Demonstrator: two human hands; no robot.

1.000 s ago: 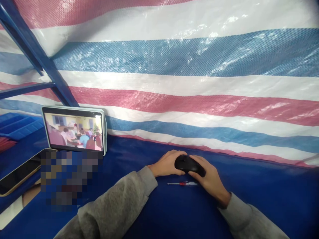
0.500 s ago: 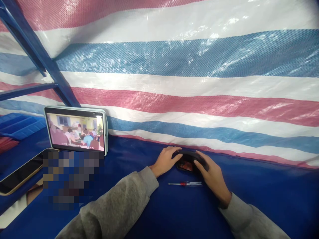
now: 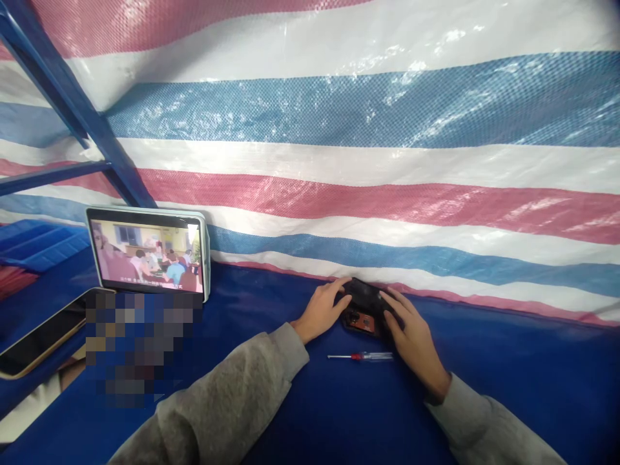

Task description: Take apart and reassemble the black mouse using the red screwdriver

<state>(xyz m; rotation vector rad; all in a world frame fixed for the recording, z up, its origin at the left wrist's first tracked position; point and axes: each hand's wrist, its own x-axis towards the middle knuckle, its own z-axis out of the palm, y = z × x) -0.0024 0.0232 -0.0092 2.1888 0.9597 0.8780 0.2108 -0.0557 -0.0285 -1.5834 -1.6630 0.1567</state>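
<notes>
A black computer mouse is opened up between my hands on the blue table. Its top shell [image 3: 363, 294] is raised and tilted back toward the striped sheet. Below the shell, the mouse base [image 3: 361, 323] shows an orange-brown circuit board. My left hand [image 3: 323, 310] pinches the shell's left end between thumb and fingers. On the other side, my right hand [image 3: 409, 329] grips the right end of the shell, its fingers slightly spread. Just in front of the base lies a small screwdriver [image 3: 361, 356] with a red and clear handle, touched by neither hand.
At the left a tablet [image 3: 148, 255] stands propped up, playing a video. A phone [image 3: 48, 336] lies in front of it beside a blurred-out patch. Blue trays [image 3: 43, 244] sit at the far left. A striped sheet [image 3: 339, 161] hangs behind the table, with a blue metal frame [image 3: 72, 97] at left.
The mouse was closed a second ago. Its top shell has come up off the base and tipped backward in my hands, exposing the circuit board. The screwdriver has stayed in place.
</notes>
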